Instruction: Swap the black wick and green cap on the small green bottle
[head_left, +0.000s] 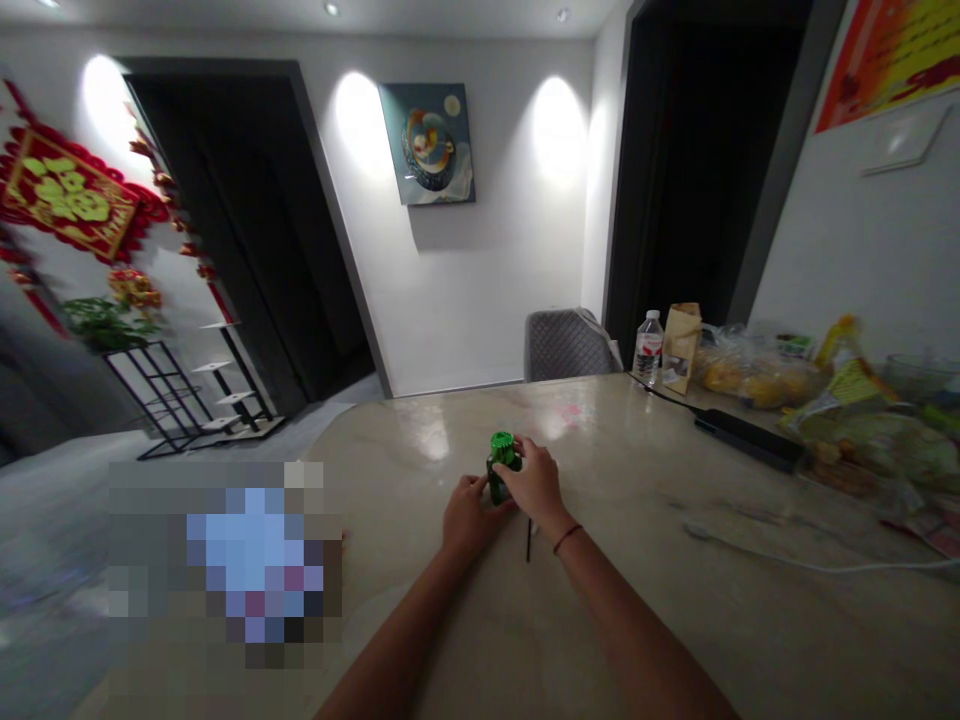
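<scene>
On the table in front of me stands a small dark green jar-like object with a ribbed, bright green top [502,441]; its exact kind is hard to make out. My left hand [471,522] is closed around its lower left side. The fingers of my right hand [537,485] grip it from the right, just below the top. Both hands cover much of its body. A thin black stick [529,542] lies on the table just below my right hand, apart from the fingers as far as I can see.
The pale marble-patterned table [420,450] carries a water bottle [648,350], a paper bag [681,348], a black elongated box [750,440], plastic food bags [757,370] and a white cable [795,568] on the right. A grey chair [571,345] stands behind. An area at left is pixelated.
</scene>
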